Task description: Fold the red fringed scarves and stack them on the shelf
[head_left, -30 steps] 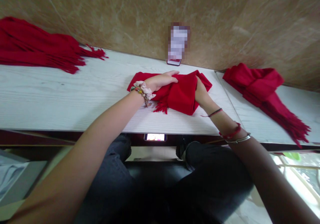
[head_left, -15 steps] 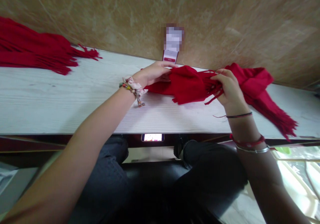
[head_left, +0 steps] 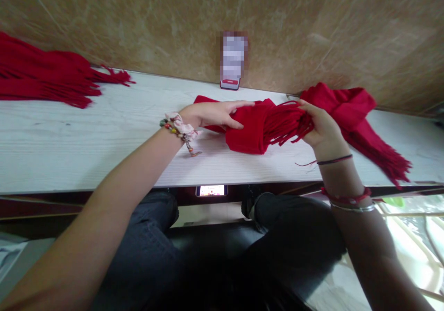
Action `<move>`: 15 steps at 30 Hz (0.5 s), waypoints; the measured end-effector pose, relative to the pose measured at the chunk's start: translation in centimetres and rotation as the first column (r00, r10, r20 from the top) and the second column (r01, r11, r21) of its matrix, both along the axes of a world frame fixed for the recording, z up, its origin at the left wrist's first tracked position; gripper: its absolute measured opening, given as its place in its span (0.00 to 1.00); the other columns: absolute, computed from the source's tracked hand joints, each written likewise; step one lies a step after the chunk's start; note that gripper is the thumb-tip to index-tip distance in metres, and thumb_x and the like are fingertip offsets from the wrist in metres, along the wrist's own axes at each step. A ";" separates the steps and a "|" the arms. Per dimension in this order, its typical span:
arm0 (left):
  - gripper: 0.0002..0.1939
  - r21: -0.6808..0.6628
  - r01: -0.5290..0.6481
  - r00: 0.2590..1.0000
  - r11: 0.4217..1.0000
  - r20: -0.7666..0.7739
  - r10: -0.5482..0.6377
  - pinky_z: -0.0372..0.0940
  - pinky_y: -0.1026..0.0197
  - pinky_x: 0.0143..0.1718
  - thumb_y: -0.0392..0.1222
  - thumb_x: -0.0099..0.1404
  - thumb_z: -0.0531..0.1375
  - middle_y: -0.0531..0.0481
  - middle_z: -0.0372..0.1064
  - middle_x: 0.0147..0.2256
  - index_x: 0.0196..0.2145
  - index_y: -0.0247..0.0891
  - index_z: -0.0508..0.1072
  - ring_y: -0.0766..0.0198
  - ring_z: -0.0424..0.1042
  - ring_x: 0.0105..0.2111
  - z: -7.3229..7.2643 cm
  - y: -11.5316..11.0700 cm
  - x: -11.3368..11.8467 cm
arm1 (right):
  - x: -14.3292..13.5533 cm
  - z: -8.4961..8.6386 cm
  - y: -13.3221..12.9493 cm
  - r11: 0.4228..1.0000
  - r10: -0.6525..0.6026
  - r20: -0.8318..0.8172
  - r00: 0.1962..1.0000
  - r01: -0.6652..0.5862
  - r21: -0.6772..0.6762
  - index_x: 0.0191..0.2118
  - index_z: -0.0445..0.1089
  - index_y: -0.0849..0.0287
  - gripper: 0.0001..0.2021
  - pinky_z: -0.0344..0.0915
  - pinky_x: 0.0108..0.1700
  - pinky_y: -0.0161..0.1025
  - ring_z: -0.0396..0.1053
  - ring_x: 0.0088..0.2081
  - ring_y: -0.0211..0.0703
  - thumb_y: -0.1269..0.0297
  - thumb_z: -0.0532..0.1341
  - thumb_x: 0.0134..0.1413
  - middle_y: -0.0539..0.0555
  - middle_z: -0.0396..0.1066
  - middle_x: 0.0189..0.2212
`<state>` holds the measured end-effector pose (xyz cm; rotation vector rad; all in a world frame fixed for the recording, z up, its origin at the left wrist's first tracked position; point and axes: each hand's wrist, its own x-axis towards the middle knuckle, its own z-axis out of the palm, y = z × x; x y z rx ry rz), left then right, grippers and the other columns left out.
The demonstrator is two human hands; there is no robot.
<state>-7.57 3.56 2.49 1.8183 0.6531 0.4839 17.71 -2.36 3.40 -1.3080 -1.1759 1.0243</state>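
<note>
A red fringed scarf lies folded in a narrow band on the white tabletop, its fringe pointing right. My right hand is closed around the fringe ends, gathering the strands between thumb and fingers. Over the left part of the scarf rests my left hand, thumb and fingers stretched apart and touching the cloth. Some of the scarf is hidden beneath that hand. Just beyond my right hand sits a second red scarf, loosely folded, with its fringed end trailing toward the front edge.
Another red fringed scarf lies at the far left. A phone with a blurred screen leans against the marbled wall behind the white table. A second lit phone is below the table's front edge.
The scarf's fringe now lies straighter and gathered in my right hand, and its folded band looks neater. My left thumb has come out on top of the cloth, apart from the fingers.
</note>
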 end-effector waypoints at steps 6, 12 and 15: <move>0.32 0.158 0.024 0.929 0.987 -0.369 0.037 0.52 0.58 0.55 0.37 0.48 0.64 0.48 0.69 0.49 0.53 0.40 0.68 0.53 0.59 0.55 1.0 0.0 -1.9 | 2.2 -0.1 -3.9 0.968 0.155 0.129 0.979 -0.125 -0.218 0.38 0.64 0.53 0.15 0.68 0.23 0.37 0.67 0.23 0.38 0.68 0.62 0.40 0.45 0.68 0.23; 0.33 0.474 -0.242 0.721 0.847 -0.496 0.483 0.48 0.55 0.57 0.50 0.51 0.65 0.43 0.63 0.53 0.54 0.39 0.66 0.44 0.55 0.58 0.3 1.5 -3.4 | 2.3 -2.3 -5.3 0.874 0.464 0.314 0.828 -0.371 -0.313 0.44 0.66 0.54 0.20 0.72 0.37 0.42 0.72 0.38 0.44 0.66 0.64 0.41 0.53 0.73 0.39; 0.40 0.459 -0.357 0.624 0.814 -0.531 0.573 0.53 0.53 0.53 0.52 0.44 0.69 0.41 0.65 0.51 0.54 0.38 0.66 0.41 0.59 0.55 -0.2 2.9 -5.2 | 1.8 -2.6 -4.6 0.891 0.428 0.329 0.842 -0.334 -0.306 0.51 0.61 0.53 0.28 0.73 0.37 0.42 0.72 0.37 0.44 0.68 0.65 0.40 0.53 0.73 0.39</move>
